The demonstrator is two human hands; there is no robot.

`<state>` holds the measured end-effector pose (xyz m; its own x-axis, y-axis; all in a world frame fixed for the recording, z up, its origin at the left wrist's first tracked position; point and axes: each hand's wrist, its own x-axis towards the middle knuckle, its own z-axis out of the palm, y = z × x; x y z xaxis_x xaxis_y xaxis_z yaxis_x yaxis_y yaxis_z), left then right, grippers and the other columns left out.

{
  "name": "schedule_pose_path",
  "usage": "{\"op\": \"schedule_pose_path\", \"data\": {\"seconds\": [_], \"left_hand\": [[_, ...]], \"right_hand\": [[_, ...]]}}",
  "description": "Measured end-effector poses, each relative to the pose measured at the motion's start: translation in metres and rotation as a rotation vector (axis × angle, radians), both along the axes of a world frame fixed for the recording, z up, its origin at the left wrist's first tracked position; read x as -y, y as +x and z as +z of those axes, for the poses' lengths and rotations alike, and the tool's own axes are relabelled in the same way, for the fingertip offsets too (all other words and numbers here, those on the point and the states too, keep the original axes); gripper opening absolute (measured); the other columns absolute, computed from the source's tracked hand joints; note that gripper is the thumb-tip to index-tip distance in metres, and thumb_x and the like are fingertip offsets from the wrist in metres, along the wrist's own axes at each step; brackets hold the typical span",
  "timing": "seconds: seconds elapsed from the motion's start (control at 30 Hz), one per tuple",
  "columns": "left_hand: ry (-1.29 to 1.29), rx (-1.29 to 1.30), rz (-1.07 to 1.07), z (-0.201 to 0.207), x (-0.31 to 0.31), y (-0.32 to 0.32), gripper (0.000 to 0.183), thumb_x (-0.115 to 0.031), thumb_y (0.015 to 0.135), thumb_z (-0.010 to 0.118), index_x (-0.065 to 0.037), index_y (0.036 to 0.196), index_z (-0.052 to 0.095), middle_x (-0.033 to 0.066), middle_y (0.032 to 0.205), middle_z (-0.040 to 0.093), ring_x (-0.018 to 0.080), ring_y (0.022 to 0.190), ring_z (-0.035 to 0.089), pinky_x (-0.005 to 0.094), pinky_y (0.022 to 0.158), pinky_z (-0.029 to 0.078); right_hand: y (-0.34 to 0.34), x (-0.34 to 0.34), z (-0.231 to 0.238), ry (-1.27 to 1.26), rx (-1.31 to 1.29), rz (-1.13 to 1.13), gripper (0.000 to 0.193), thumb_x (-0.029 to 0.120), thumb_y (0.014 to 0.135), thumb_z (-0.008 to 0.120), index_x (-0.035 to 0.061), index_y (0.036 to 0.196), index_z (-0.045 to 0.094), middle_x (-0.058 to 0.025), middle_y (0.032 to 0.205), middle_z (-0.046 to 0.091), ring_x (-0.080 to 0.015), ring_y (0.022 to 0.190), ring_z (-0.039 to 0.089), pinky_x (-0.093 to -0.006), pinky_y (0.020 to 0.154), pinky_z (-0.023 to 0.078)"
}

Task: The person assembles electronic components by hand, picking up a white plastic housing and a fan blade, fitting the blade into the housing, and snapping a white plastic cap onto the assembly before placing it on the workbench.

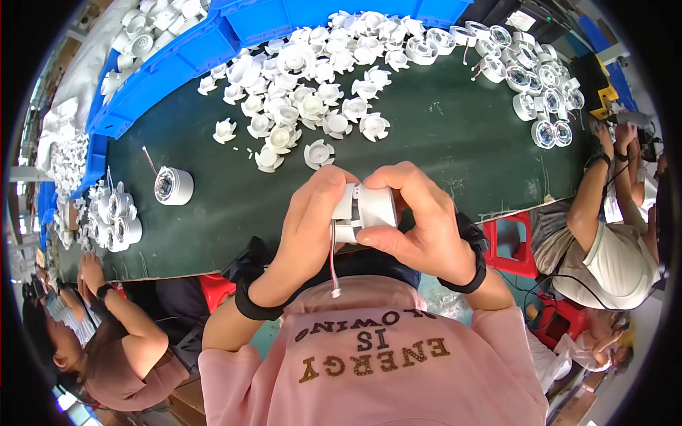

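- Left hand (305,220) is curled around the left end of a white housing (378,206), fingers pressed in on it, so yeah, definitely gripping.
- Right hand (433,231) has the other end: thumb along the near side, index finger arched over the far side, kind of a pinch hold with the palm partly open.
- Housing is held up in front of the chest, by the near edge of the table (234,192). It's got gaps between its two sections; can't tell if they're fully joined.
- Thin cable (332,259) hangs down from its left side, with a small white connector (336,292) at the bottom.
- Container-wise, the blue bin (174,71) at far left is heaped with white cup-shaped parts (142,44), at least one with a perforated face.
- Another blue bin (266,27) sits right beside it along the back, but its insides are out of view.
- Big sprawl of white finned parts (312,105) lies loose in front of the bins.
- Far right, round white units with clear lens faces (548,76) are bunched together.
- Over on the left, a single lens unit (182,186) lies apart, wire sticking up, near a smaller batch (126,231).
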<state>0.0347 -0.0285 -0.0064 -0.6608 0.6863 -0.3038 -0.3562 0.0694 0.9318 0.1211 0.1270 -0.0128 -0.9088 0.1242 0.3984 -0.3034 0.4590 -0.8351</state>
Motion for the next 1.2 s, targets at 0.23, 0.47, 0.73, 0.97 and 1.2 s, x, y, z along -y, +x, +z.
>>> {"op": "schedule_pose_path", "data": {"seconds": [0.23, 0.47, 0.73, 0.97, 1.2], "left_hand": [[-0.017, -0.165, 0.031, -0.001, 0.004, 0.005, 0.042, -0.037, 0.097, 0.037, 0.000, 0.092, 0.055, 0.0054, 0.076, 0.054, 0.0114, 0.067, 0.048, 0.0264, 0.060, 0.038], [0.118, -0.362, 0.059, 0.005, 0.001, 0.014, 0.044, -0.035, 0.098, 0.033, 0.003, 0.096, 0.055, 0.0086, 0.079, 0.057, 0.0145, 0.067, 0.053, 0.0281, 0.060, 0.040], [0.182, -0.655, 0.046, 0.008, 0.008, 0.013, 0.041, -0.029, 0.095, 0.033, 0.005, 0.104, 0.054, 0.0163, 0.085, 0.059, 0.0209, 0.069, 0.059, 0.0313, 0.061, 0.045], [0.148, -0.416, 0.102, -0.019, 0.007, -0.016, 0.035, -0.029, 0.100, 0.036, 0.000, 0.110, 0.052, 0.0096, 0.089, 0.059, 0.0158, 0.076, 0.056, 0.0285, 0.067, 0.044], [-0.046, -0.593, -0.272, 0.007, 0.012, -0.003, 0.063, -0.028, 0.097, 0.047, 0.013, 0.139, 0.023, 0.0296, 0.139, 0.030, 0.0402, 0.128, 0.035, 0.0397, 0.108, 0.027]], "right_hand": [[0.003, 0.014, -0.003, -0.029, 0.065, 0.010, 0.049, 0.034, 0.088, 0.065, -0.0018, 0.115, 0.047, -0.0139, 0.103, 0.053, -0.0197, 0.087, 0.056, -0.0304, 0.075, 0.047], [-0.008, 0.031, -0.022, -0.139, -0.284, 0.069, 0.056, 0.031, 0.095, 0.049, -0.0089, 0.131, 0.036, -0.0298, 0.128, 0.043, -0.0400, 0.115, 0.047, -0.0472, 0.097, 0.038], [-0.017, 0.039, -0.019, -0.098, -0.408, 0.124, 0.051, 0.029, 0.095, 0.047, -0.0098, 0.128, 0.039, -0.0320, 0.128, 0.044, -0.0431, 0.116, 0.049, -0.0474, 0.095, 0.043], [-0.026, 0.021, 0.000, 0.203, 0.023, 0.053, 0.056, 0.022, 0.094, 0.050, -0.0087, 0.137, 0.030, -0.0263, 0.133, 0.041, -0.0324, 0.115, 0.050, -0.0389, 0.094, 0.042], [0.004, 0.049, -0.001, -0.607, 0.193, -0.103, 0.096, 0.002, 0.079, 0.072, 0.0015, 0.147, 0.005, -0.0119, 0.123, 0.049, -0.0189, 0.108, 0.051, -0.0335, 0.092, 0.044]]}}
